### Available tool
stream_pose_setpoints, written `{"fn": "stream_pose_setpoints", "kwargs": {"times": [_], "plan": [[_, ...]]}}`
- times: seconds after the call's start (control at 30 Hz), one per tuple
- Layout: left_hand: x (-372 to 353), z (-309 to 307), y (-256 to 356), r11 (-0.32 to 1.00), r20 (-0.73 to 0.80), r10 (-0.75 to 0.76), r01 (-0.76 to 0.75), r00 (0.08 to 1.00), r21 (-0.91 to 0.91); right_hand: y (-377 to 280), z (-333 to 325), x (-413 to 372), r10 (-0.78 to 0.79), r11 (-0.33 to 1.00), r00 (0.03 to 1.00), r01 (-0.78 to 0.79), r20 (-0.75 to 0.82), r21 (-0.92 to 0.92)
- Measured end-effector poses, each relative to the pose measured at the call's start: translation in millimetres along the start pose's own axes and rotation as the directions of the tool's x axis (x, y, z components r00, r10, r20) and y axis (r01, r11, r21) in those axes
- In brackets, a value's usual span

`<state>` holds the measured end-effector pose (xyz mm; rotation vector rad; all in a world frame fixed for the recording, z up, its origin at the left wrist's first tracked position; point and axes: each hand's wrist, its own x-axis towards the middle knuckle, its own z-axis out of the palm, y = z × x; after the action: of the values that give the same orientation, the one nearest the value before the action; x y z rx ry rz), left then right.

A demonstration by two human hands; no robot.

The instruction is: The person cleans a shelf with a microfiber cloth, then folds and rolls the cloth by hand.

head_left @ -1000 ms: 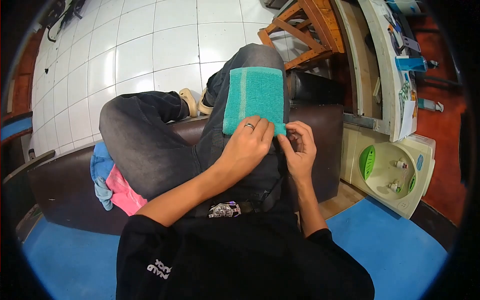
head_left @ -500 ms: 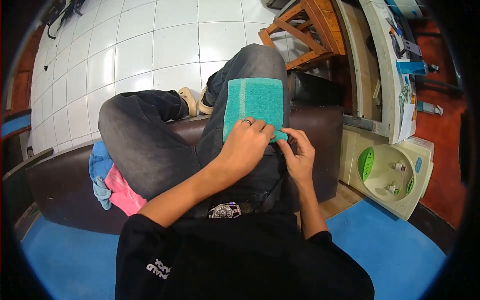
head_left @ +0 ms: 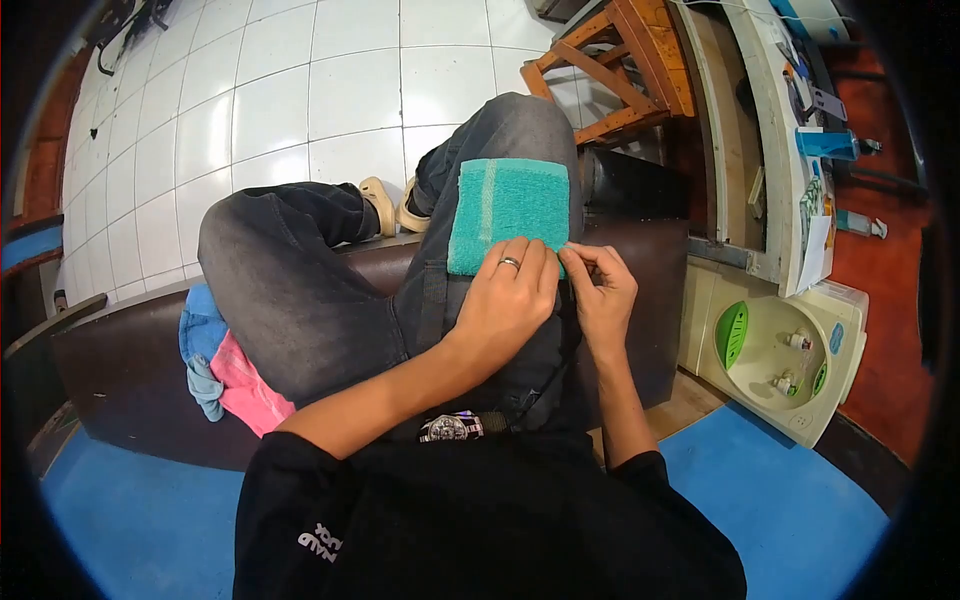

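A small teal terry towel (head_left: 515, 205) with a pale stripe lies flat over my thigh, its near edge toward my body. My left hand (head_left: 510, 300), with a ring on one finger, has its bent fingers together on that near edge. At the near right corner, the thumb and forefinger of my right hand (head_left: 604, 295) pinch the cloth. The fingers hide part of the edge and corner.
Blue and pink cloths (head_left: 240, 385) lie bunched on the brown bench (head_left: 140, 370) beside my other leg. To the right stand a cream basin-like unit (head_left: 770, 350), a cluttered shelf (head_left: 800, 180) and a wooden stool (head_left: 630, 70). White tiles (head_left: 350, 90) cover the floor ahead.
Both hands have shifted slightly at the towel's near edge, with the right fingertips moving a little away from my body. The small turned-up bit at the near right corner is now mostly covered.
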<state>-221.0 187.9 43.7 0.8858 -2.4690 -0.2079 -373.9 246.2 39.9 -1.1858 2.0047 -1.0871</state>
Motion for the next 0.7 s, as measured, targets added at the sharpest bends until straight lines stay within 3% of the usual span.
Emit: {"fn": "stream_pose_setpoints", "kwargs": {"times": [0.07,0.17,0.23,0.33,0.47,0.7], "plan": [[1.1,1.5,-2.1,1.0,-0.008,-0.008,0.008,1.0,-0.029,-4.1,2.0,0.5,-0.029,0.997,1.0,0.029,0.004,-0.066],[0.9,4.7,-2.6,1.0,-0.002,-0.011,0.011,1.0,-0.019,-1.2,6.0,0.2,-0.132,0.991,0.987,0.135,-0.094,0.025],[2.4,4.0,-3.8,0.998,0.031,-0.024,0.026,0.999,-0.049,2.2,1.6,-2.0,-0.125,0.988,0.992,0.125,-0.005,0.094],[4.2,6.8,-5.9,0.999,0.043,-0.024,0.025,0.999,-0.039,-5.9,-8.8,0.3,-0.13,0.991,0.985,0.126,0.113,0.039],[7.9,5.9,-10.1,0.994,0.039,-0.041,0.045,0.998,-0.096,-14.6,-12.1,2.5,-0.182,0.983,0.973,0.185,0.14,-0.005],[0.9,-1.3,-8.1,0.956,0.184,-0.071,0.12,0.98,-0.267,-11.0,-17.0,-5.7,-0.197,0.979,0.962,0.203,0.189,-0.012]]}}
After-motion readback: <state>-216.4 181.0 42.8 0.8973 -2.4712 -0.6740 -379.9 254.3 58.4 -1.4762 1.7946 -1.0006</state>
